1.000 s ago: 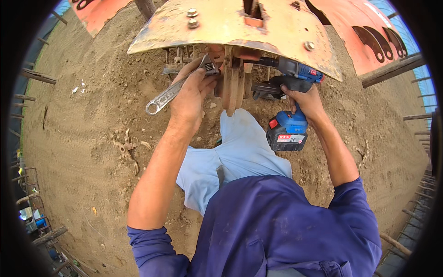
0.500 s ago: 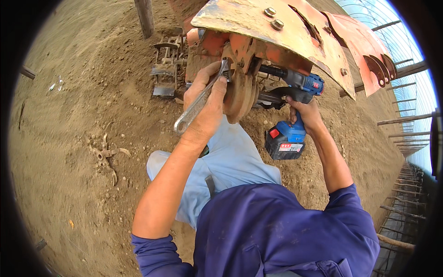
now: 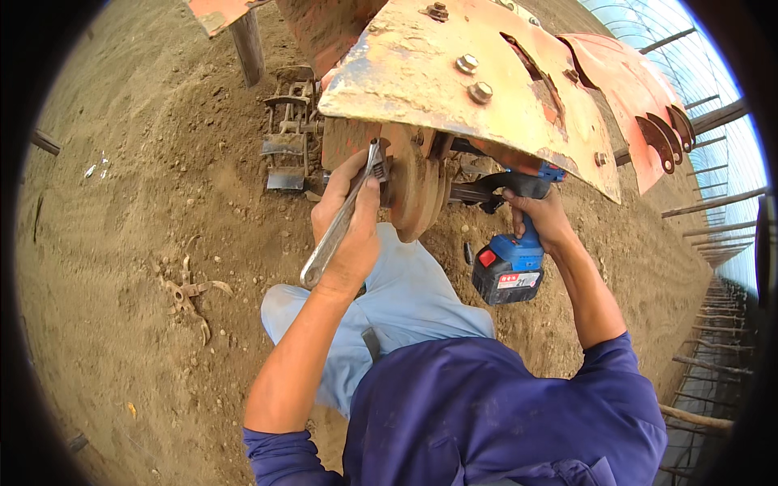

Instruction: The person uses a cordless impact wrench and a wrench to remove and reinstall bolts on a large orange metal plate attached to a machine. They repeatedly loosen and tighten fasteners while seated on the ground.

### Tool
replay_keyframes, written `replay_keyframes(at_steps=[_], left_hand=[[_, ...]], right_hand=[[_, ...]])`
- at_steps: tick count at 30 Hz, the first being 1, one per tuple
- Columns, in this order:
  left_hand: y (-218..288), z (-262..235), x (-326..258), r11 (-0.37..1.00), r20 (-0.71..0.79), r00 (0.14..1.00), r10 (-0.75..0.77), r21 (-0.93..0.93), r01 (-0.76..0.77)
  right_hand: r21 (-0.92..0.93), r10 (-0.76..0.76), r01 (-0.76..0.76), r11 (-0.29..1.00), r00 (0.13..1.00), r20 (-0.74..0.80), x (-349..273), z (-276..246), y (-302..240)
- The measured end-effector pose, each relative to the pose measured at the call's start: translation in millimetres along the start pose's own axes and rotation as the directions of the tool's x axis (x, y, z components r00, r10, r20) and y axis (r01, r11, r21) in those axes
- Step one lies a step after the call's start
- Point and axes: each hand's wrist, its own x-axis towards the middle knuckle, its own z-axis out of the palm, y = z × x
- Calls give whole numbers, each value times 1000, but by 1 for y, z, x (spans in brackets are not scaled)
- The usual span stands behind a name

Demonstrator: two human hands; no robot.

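My left hand (image 3: 350, 212) is closed around an adjustable wrench (image 3: 339, 231), whose jaw end sits against the left side of a rusty round metal part (image 3: 417, 190). Whether the jaws grip a nut there, I cannot tell. On the other side, my right hand (image 3: 539, 212) grips the handle of a blue cordless impact wrench (image 3: 531, 235) with a black battery at its base. The front of that power tool disappears beneath the orange, mud-caked metal guard (image 3: 454, 89) overhead. Hex bolts (image 3: 480, 91) stick up from the guard.
A set of soil-covered tiller blades (image 3: 288, 138) lies to the left of the machine. Farther left, a loose bladed hub (image 3: 186, 296) rests on the dirt ground (image 3: 121, 340). A wooden post (image 3: 247, 53) stands behind. Poles and clear plastic sheeting (image 3: 717, 166) line the right side.
The guard appears lower and larger in view, hiding more of the impact wrench's front. My left hand and the adjustable wrench have shifted slightly left and down in the picture.
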Motion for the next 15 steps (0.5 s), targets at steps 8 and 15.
replay_keyframes(at_steps=[8, 15], left_hand=[[1, 4, 0, 999, 23, 999, 50, 11, -50], [15, 13, 12, 995, 61, 996, 58, 73, -63]], right_hand=[[-24, 24, -25, 999, 1000, -11, -2, 3, -7], [-25, 47, -47, 999, 999, 4, 0, -2, -4]])
